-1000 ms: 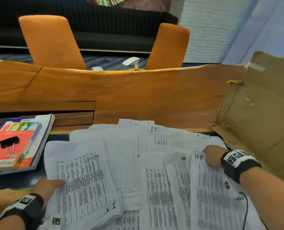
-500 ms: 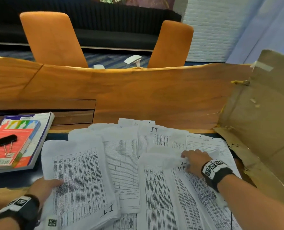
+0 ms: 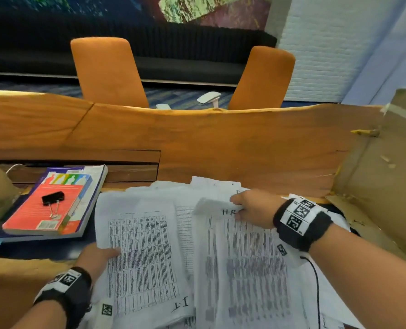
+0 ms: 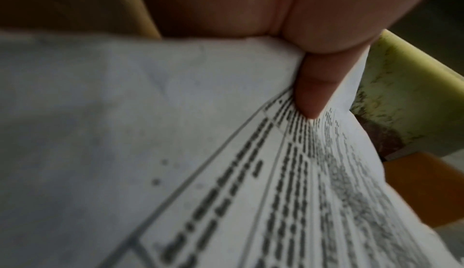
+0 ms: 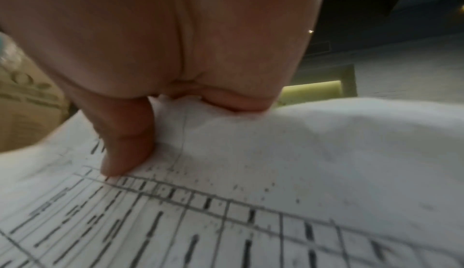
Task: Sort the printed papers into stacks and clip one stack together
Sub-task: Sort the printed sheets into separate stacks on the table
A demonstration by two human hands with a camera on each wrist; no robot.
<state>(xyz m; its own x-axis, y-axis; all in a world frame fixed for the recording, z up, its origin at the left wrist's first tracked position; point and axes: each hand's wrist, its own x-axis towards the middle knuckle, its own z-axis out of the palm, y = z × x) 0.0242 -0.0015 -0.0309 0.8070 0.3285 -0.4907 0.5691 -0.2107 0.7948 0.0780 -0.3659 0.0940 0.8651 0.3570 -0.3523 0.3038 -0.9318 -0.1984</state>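
White paper fills both my grips. My right hand [image 3: 254, 211] pinches the top edge of the sheet marked HR [image 3: 242, 264], thumb [image 5: 125, 145] on the printed side and the other fingers curled behind it, and the corner folds over beside my knuckles. My left hand [image 3: 95, 257] holds the left edge of the stack marked IT [image 3: 142, 257], thumb [image 4: 311, 93] pressed on the table of print, the rest of the fingers hidden under the paper. The two lie side by side on the bench [image 3: 221, 148], the HR sheet overlapping more printed papers [image 3: 185, 233] spread beneath and behind. Left of the papers, a red book [image 3: 55, 205] rests on a larger book, and a black binder clip [image 3: 53, 198] sits on its cover, well apart from either hand. A cardboard box flap [image 3: 382, 198] stands at the right edge of the bench. Two orange chairs [image 3: 107, 72] stand beyond it.
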